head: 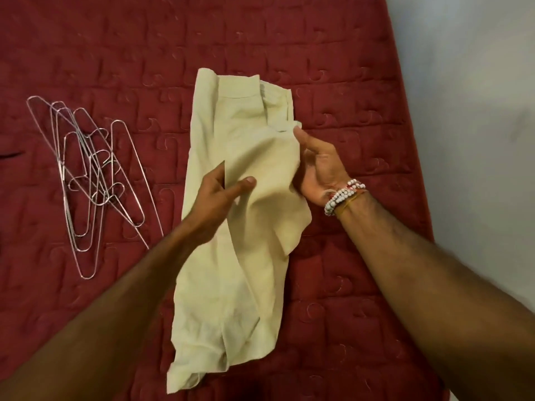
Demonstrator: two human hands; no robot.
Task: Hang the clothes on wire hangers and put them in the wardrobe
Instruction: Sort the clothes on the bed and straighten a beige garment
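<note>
A folded beige garment [246, 134] lies lengthwise on the red quilted bed [362, 68], collar end far from me. My left hand [220, 198] pinches a fold of the cloth near its middle, thumb on top and fingers tucked under the fabric. My right hand [318, 166], with bead bracelets on the wrist, holds the garment's right edge, its fingers hidden under the cloth and the thumb up by the collar area. A tangled pile of several wire hangers [92, 175] lies on the bed to the left, apart from the garment.
The bed's right edge [417, 157] runs diagonally, with a pale grey floor [477, 111] beyond it. A dark item [8, 156] peeks in at the left frame edge.
</note>
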